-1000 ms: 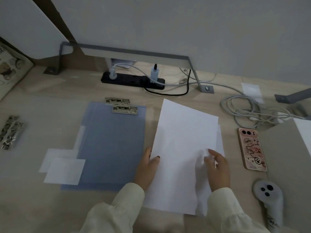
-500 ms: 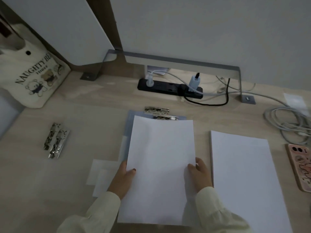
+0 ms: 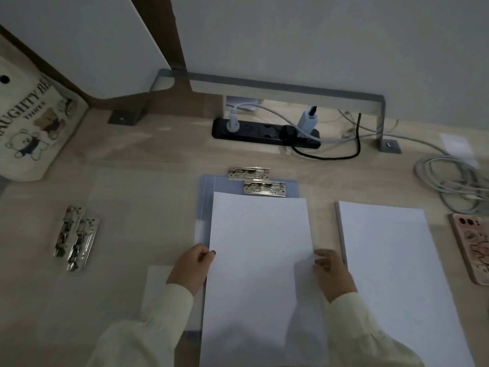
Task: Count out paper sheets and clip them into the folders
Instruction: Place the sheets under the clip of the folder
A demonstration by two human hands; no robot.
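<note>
Two grips engaged: left grip (image 3: pixel 191 268) and right grip (image 3: pixel 332 274) each pinch a side edge of the counted sheets (image 3: pixel 259 260). The sheets lie on the blue folder (image 3: pixel 206 197), top edge just short of its clip (image 3: pixel 264 187). Advice: square the edges, slide straight up, open the clip, avoid skew. Sheets look plain white, flat, uncreased. Spare stack (image 3: pixel 391 260) sits beside on the counter (image 3: pixel 172 152).

2 loose cream long sleeves (image 3: pixel 148 332), 1 dark-painted thumbnail (image 3: pixel 213 252)

Tote bag (image 3: pixel 29 128), power strip (image 3: pixel 264 132), phone (image 3: pixel 473 247)
</note>
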